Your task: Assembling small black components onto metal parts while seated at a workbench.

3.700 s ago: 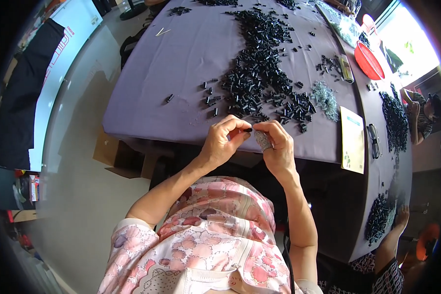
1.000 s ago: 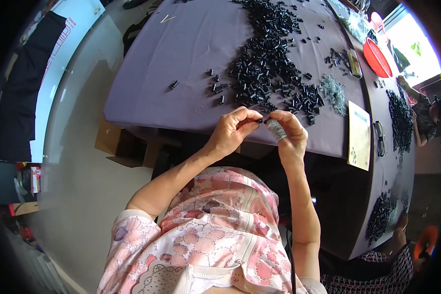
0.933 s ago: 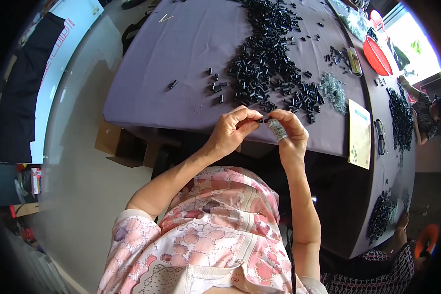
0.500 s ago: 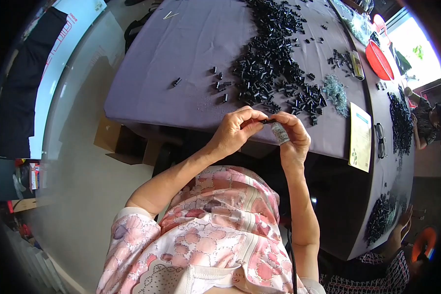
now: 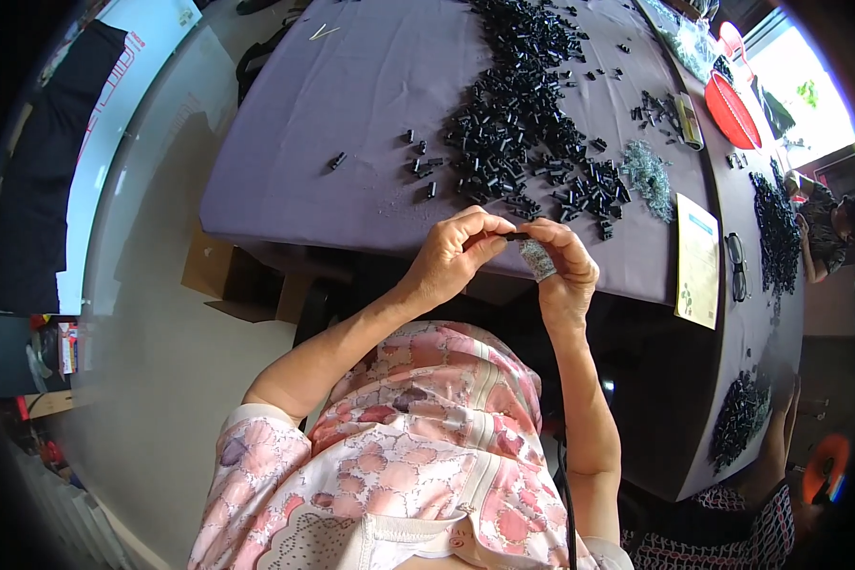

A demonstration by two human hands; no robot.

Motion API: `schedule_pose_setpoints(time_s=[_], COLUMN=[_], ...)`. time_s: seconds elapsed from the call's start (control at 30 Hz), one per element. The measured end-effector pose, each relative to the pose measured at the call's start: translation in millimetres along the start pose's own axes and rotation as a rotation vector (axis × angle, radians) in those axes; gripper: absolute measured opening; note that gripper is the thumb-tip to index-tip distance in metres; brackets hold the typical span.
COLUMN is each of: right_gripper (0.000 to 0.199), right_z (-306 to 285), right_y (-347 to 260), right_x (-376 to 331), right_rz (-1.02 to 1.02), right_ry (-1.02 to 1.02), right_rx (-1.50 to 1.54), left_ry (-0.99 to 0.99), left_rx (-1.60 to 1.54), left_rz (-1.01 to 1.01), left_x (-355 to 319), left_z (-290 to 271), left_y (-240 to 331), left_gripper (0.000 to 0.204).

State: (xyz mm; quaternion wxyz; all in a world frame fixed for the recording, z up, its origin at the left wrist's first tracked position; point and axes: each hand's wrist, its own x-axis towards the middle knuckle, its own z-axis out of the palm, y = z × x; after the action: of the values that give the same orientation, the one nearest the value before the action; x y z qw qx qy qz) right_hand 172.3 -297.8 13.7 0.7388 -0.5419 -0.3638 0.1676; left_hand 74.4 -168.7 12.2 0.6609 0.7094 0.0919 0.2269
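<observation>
Fingertips of both hands meet over the table's near edge, on a small black cylindrical piece. My left hand pinches its left end between thumb and forefinger. The other end is pinched by my right hand, where a patterned grey wrap covers a finger. Most of the piece is hidden by the fingers. Just beyond lies a big heap of similar black pieces, with several strays to its left. Right of the heap sits a small pile of clear, bluish bits.
A purple-grey cloth covers the table. At right are a printed sheet, eyeglasses, a red basket and more black heaps. Other people sit along the right side. An open cardboard box stands below left.
Both hands stay nearly in place, still pinching the black piece; the right fingers have shifted slightly left. The view has moved a little. At lower right, another person's hand has moved off the black heap.
</observation>
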Motion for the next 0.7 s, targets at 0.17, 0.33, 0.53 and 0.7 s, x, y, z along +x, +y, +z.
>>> schedule_pose_setpoints(time_s=[0.17, 0.33, 0.53, 0.7], right_gripper=[0.040, 0.041, 0.043, 0.044], right_z=[-1.8, -3.0, -2.4, -1.9], right_y=[-3.7, -6.7, -5.1, -8.5], right_x=[0.9, 2.3, 1.4, 2.0], right_rz=[-0.019, -0.001, 0.005, 0.004], right_ry=[-0.033, -0.098, -0.079, -0.096], right_rx=[-0.099, -0.081, -0.046, -0.033], left_ry=[-0.006, 0.004, 0.005, 0.018], left_rx=[0.024, -0.070, -0.117, -0.342], left_rz=[0.026, -0.041, -0.065, -0.190], left_x=[0.3, -0.5, -2.6, -3.8], left_z=[0.3, 2.6, 5.7, 9.0], left_y=[2.4, 6.6, 6.0, 5.7], left_gripper=[0.012, 0.011, 0.012, 0.010])
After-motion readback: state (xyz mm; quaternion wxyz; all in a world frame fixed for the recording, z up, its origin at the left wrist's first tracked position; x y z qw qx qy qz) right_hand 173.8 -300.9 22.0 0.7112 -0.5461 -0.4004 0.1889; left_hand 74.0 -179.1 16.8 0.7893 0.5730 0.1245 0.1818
